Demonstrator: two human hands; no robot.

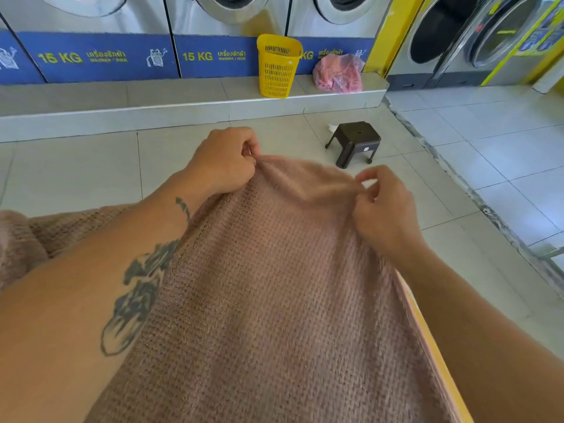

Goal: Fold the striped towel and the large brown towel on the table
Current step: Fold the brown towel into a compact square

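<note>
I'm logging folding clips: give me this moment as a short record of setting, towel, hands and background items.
setting: laundromat, washers in a row
towel: brown towel, far edge raised
left hand: pinches the far edge
right hand: pinches the same edge, further right
striped towel: not in view
ledge: yellow basket, pink mesh bag
floor: dark stool

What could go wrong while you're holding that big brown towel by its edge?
1. The left hand and the right hand only pinch the large brown towel at its far edge. It might slip free and drop toward the floor tiles.
2. The edge between the hands looks bunched and sagging, not straight, so the fold may come out crooked.
</note>
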